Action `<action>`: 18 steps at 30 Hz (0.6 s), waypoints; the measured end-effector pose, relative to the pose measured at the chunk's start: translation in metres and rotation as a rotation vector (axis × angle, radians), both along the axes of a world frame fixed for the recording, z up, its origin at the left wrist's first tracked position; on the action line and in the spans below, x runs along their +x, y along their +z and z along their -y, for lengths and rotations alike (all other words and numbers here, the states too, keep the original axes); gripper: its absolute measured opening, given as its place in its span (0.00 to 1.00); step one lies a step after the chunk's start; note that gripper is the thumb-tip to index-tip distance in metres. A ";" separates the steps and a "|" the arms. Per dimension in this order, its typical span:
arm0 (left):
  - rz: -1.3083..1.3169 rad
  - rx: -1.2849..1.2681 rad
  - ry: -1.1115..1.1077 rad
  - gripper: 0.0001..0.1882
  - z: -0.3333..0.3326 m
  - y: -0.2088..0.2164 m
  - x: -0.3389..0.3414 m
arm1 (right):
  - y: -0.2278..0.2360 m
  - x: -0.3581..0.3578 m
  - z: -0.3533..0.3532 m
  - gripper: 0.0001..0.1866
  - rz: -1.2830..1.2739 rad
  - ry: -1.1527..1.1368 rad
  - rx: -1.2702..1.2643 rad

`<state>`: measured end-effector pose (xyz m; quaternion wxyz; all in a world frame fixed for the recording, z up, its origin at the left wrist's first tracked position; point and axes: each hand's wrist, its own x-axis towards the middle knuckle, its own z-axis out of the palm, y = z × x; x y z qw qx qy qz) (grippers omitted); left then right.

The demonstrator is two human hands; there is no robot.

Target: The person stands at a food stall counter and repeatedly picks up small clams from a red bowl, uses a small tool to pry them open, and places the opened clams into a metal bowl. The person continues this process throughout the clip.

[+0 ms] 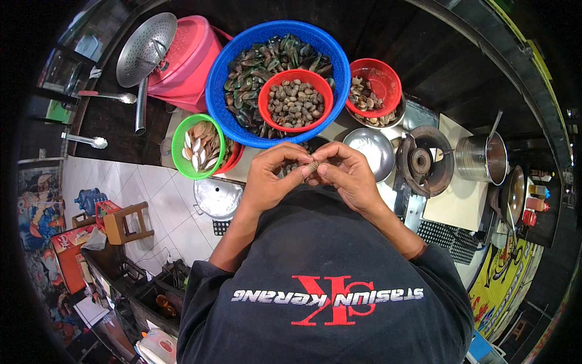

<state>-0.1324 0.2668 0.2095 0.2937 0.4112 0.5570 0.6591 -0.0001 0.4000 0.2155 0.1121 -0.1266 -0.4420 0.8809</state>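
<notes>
Between the fingertips of my left hand (276,176) and my right hand (345,173) is a small ribbed cockle (313,165). Both hands pinch it in front of my chest. Just beyond them, a red basket (261,103) full of cockles (295,103) rests inside a large blue basket (212,91). Green mussels (254,70) surround the red basket there. Partly hidden behind my hands is a dark container with more shellfish; I cannot make out its shape.
At left, a green basket (176,142) holds pale long clams (203,145). On the right stand a red basket (388,79) with shells, a metal bowl (371,151), a burner (421,159) and a steel pot (476,158). A perforated ladle (145,48) lies by pink buckets (194,67).
</notes>
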 end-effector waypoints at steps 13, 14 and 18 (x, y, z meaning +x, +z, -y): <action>-0.122 -0.021 0.086 0.08 0.002 0.000 0.002 | 0.001 0.000 0.003 0.08 0.036 -0.009 0.081; -0.141 -0.019 0.093 0.08 0.002 -0.001 0.002 | 0.001 0.001 0.004 0.08 0.038 -0.010 0.090; -0.161 -0.031 0.112 0.08 0.004 -0.001 0.003 | 0.004 0.000 0.004 0.08 0.056 -0.007 0.123</action>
